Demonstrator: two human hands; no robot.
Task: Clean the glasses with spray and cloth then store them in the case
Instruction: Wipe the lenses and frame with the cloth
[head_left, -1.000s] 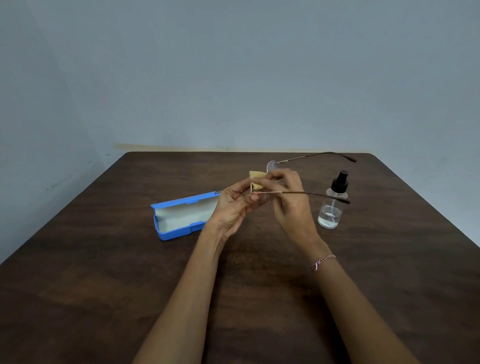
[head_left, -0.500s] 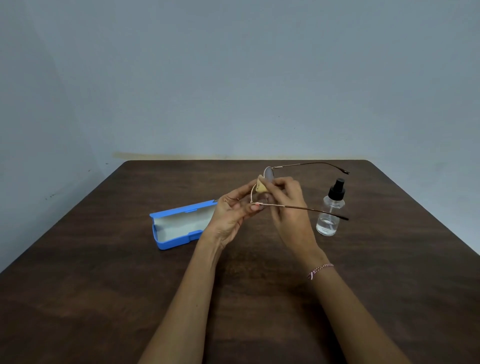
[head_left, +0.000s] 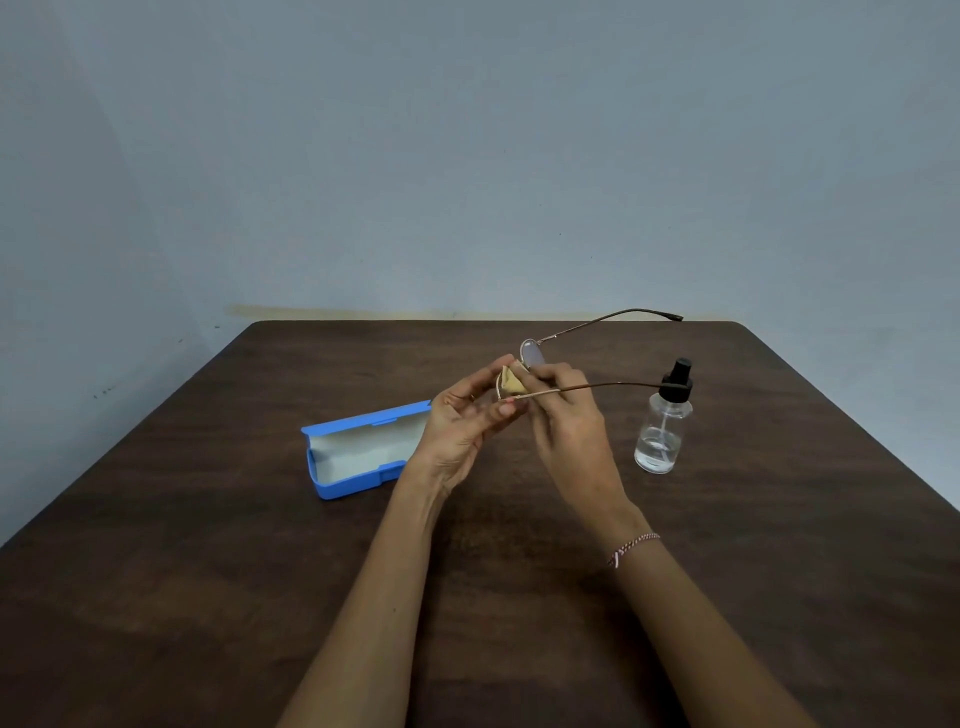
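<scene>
Thin-framed glasses (head_left: 533, 353) with long dark temples pointing right are held above the table's middle. My left hand (head_left: 462, 421) pinches the frame at the near lens. My right hand (head_left: 563, 410) pinches a small yellow cloth (head_left: 511, 384) against that lens. The far lens shows above my fingers. The blue case (head_left: 353, 452) lies open on the table, left of my hands, its pale lining bare. The clear spray bottle (head_left: 662, 426) with a black nozzle stands upright to the right.
A dark wooden table (head_left: 208, 571) fills the lower view, with a grey wall behind its far edge. A thin bracelet (head_left: 631, 548) sits on my right wrist.
The cloth has shifted on the near lens and the glasses have tilted slightly, the temples swinging a little. Both hands stay in nearly the same place. The head view dipped and rose.
</scene>
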